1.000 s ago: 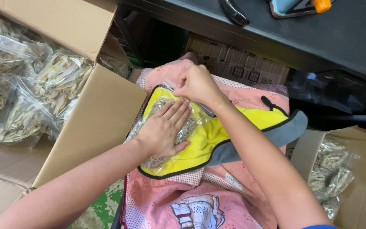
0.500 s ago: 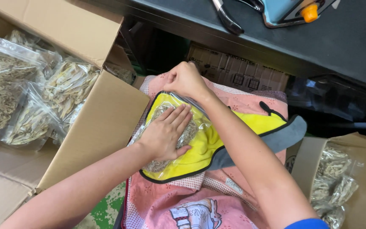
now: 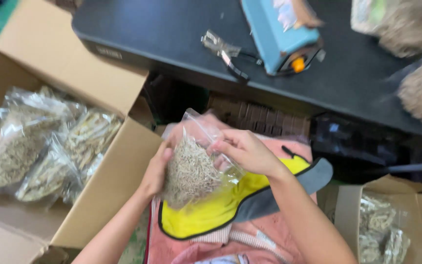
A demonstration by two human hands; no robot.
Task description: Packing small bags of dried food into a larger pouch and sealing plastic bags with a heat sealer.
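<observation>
A dark table (image 3: 172,36) is lying across the top of the view, from 10 o'clock to 3 o'clock. On it a blue device (image 3: 279,34) with an orange knob is standing at 12 o'clock, and just beside it, toward 11 o'clock, a small metal tool (image 3: 223,51) is lying. Two blurred heaps of pale dried stuff (image 3: 421,58) are showing at 2 o'clock. At 9 o'clock a big open cardboard box (image 3: 108,181) is holding several filled clear bags (image 3: 40,142). At 4 o'clock a smaller cardboard box (image 3: 406,215) is holding more such bags. Under the hands a yellow cloth with a grey edge (image 3: 230,205) is lying on pink fabric (image 3: 230,244).

Near the centre the person is holding up a clear plastic bag (image 3: 191,166), above the yellow cloth and close to the flap of the big box. The bag is standing nearly upright, with its open, crumpled mouth pointing to 12 o'clock. Its lower part is bulging with fine, pale, straw-like dried pieces.

The left hand (image 3: 156,168) is curling around the bag's side at 9 o'clock, fingers mostly hidden behind it. The right hand (image 3: 245,151) is gripping the bag's upper edge at 3 o'clock, with fingers bent and pinching the plastic.
</observation>
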